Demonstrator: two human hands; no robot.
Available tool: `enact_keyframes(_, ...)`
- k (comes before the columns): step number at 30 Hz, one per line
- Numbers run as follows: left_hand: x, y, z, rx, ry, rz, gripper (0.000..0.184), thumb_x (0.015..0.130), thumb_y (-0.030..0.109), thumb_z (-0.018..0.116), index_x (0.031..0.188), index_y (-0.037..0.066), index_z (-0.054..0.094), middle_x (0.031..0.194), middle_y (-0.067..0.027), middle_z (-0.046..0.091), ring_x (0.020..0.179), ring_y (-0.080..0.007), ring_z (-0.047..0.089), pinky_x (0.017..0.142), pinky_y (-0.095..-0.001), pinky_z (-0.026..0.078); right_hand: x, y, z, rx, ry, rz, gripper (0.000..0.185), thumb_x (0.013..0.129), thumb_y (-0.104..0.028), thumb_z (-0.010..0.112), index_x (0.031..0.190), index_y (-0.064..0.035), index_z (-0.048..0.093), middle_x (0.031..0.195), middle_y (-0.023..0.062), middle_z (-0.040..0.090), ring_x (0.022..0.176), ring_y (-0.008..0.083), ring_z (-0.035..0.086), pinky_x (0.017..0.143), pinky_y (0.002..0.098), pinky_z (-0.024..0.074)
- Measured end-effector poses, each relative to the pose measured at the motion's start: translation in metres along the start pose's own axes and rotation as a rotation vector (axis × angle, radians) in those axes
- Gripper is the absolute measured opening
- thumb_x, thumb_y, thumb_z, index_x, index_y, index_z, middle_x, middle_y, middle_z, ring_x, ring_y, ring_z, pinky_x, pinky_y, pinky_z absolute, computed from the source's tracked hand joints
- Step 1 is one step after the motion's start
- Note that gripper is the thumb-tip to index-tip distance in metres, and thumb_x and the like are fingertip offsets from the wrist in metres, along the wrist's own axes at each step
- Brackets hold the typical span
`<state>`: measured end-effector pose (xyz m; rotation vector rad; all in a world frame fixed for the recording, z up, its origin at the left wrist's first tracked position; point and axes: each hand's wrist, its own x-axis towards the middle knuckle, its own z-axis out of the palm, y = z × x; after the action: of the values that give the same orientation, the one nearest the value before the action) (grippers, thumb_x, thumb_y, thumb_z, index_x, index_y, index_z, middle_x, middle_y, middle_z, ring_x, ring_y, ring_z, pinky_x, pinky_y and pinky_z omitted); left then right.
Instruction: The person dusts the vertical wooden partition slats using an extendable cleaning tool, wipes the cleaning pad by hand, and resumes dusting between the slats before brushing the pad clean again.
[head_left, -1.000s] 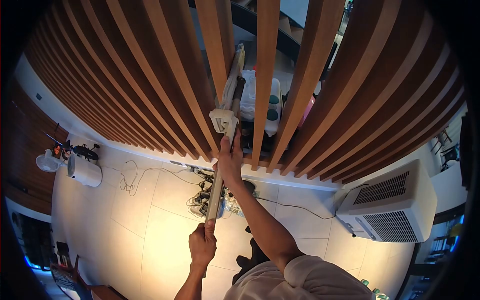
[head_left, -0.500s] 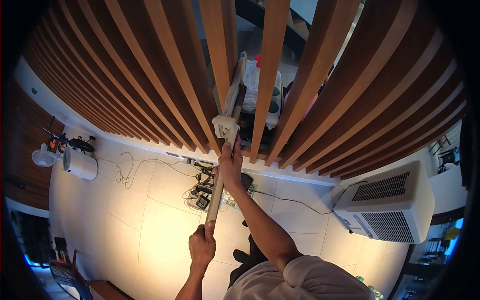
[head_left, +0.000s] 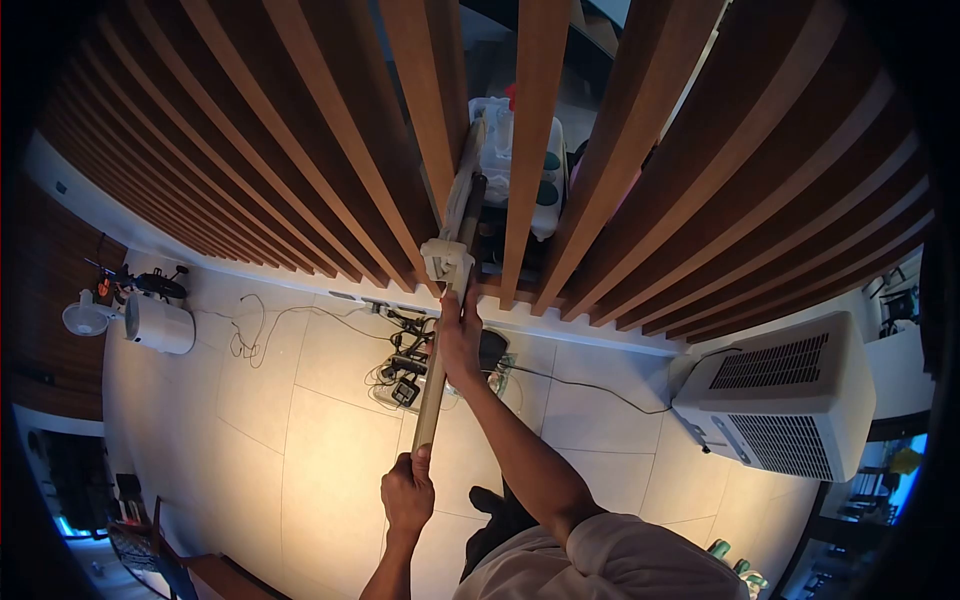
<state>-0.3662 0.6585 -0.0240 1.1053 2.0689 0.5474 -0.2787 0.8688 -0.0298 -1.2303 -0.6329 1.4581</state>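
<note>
Both my hands are closed around the pale handle (head_left: 431, 408) of what looks like a mop. My left hand (head_left: 408, 493) grips its near end, thumb along the handle. Farther up, my right hand (head_left: 460, 345) wraps it just below a white plastic bracket (head_left: 447, 262). Beyond the bracket, a pale cloth-like strip (head_left: 461, 205) and a dark rod (head_left: 478, 195) reach into a gap between the wooden slats (head_left: 428, 100). The far tip is partly hidden there.
Behind the slats are white containers with green parts (head_left: 545, 205). Cables and adapters (head_left: 402, 375) lie on the tiled floor (head_left: 330, 450) below the handle. A white appliance with grilles (head_left: 775, 400) stands right; a white cylinder (head_left: 160, 325) and small fan (head_left: 88, 318) stand left.
The view has shifted slightly, so the slats and containers sit a little differently. Both hands keep their grip on the handle, and the mop stays in the same gap.
</note>
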Motion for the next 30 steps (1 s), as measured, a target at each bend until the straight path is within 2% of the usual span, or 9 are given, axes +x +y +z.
enact_keyframes(2, 0.001, -0.003, 0.002, 0.019, 0.0, -0.014, 0.055, 0.098, 0.043, 0.043, 0.068, -0.001, 0.056, 0.052, -0.0228, 0.052, 0.047, -0.0414, 0.054, 0.045, -0.0465, 0.04, 0.0, 0.005, -0.002, 0.008, 0.004, 0.019, 0.057, 0.099, -0.031, 0.043, 0.15, -0.0239, 0.018, 0.089, -0.0009, 0.046, 0.058, 0.0068, 0.043, 0.041, 0.0233, 0.0463)
enact_keyframes(4, 0.001, -0.005, 0.004, 0.033, -0.002, -0.008, 0.055, 0.098, 0.043, 0.043, 0.068, -0.001, 0.055, 0.052, -0.023, 0.052, 0.048, -0.0418, 0.054, 0.045, -0.0466, 0.04, 0.0, 0.01, -0.003, 0.003, 0.009, 0.001, 0.058, 0.099, -0.026, 0.042, 0.15, -0.0208, 0.015, 0.079, 0.0003, 0.046, 0.054, 0.0059, 0.042, 0.038, 0.0231, 0.0445)
enact_keyframes(7, 0.003, -0.01, 0.007, 0.053, -0.009, -0.004, 0.056, 0.098, 0.043, 0.043, 0.068, -0.001, 0.055, 0.052, -0.0234, 0.052, 0.049, -0.0426, 0.054, 0.045, -0.0469, 0.04, 0.004, 0.025, -0.008, -0.019, 0.017, 0.0, 0.056, 0.099, -0.032, 0.042, 0.15, -0.0241, 0.018, 0.088, 0.0004, 0.047, 0.055, 0.0076, 0.044, 0.039, 0.0247, 0.0453)
enact_keyframes(16, 0.016, -0.026, 0.02, 0.117, -0.013, 0.011, 0.058, 0.098, 0.046, 0.041, 0.069, -0.001, 0.057, 0.054, -0.0241, 0.053, 0.05, -0.0442, 0.054, 0.046, -0.048, 0.041, 0.018, 0.066, -0.019, 0.022, 0.043, 0.082, 0.057, 0.099, -0.033, 0.043, 0.149, -0.0242, 0.019, 0.086, 0.0, 0.044, 0.063, 0.0089, 0.045, 0.039, 0.0251, 0.0451)
enact_keyframes(20, 0.024, -0.033, 0.031, 0.149, -0.029, 0.001, 0.057, 0.099, 0.046, 0.04, 0.072, -0.001, 0.058, 0.054, -0.0234, 0.053, 0.05, -0.0432, 0.055, 0.046, -0.0475, 0.041, 0.027, 0.084, -0.025, 0.006, 0.057, 0.091, 0.057, 0.099, -0.033, 0.044, 0.149, -0.0236, 0.019, 0.087, -0.0005, 0.043, 0.064, 0.0089, 0.045, 0.039, 0.0252, 0.0453)
enact_keyframes(22, 0.028, -0.04, 0.038, 0.168, -0.031, 0.002, 0.056, 0.099, 0.046, 0.04, 0.072, 0.0, 0.058, 0.054, -0.0231, 0.053, 0.05, -0.0428, 0.055, 0.045, -0.0472, 0.04, 0.031, 0.092, -0.03, -0.017, 0.051, 0.096, 0.059, 0.099, -0.031, 0.043, 0.15, -0.0188, 0.015, 0.082, 0.0, 0.046, 0.059, 0.0067, 0.046, 0.039, 0.0222, 0.0455)
enact_keyframes(27, 0.036, -0.057, 0.058, 0.15, -0.023, -0.001, 0.057, 0.099, 0.046, 0.04, 0.072, 0.0, 0.058, 0.053, -0.022, 0.052, 0.049, -0.042, 0.054, 0.045, -0.0467, 0.04, 0.039, 0.117, -0.041, -0.034, 0.054, 0.1, 0.059, 0.099, -0.032, 0.042, 0.15, -0.0207, 0.015, 0.08, -0.0003, 0.045, 0.06, 0.0066, 0.046, 0.039, 0.0222, 0.0459)
enact_keyframes(30, 0.039, -0.066, 0.069, 0.191, -0.036, -0.006, 0.057, 0.099, 0.047, 0.039, 0.072, 0.0, 0.057, 0.052, -0.0214, 0.053, 0.048, -0.0414, 0.054, 0.044, -0.0465, 0.04, 0.042, 0.131, -0.05, -0.057, 0.059, 0.217, 0.062, 0.099, -0.034, 0.044, 0.151, -0.0209, 0.012, 0.08, -0.0011, 0.044, 0.06, 0.006, 0.045, 0.04, 0.0215, 0.046)
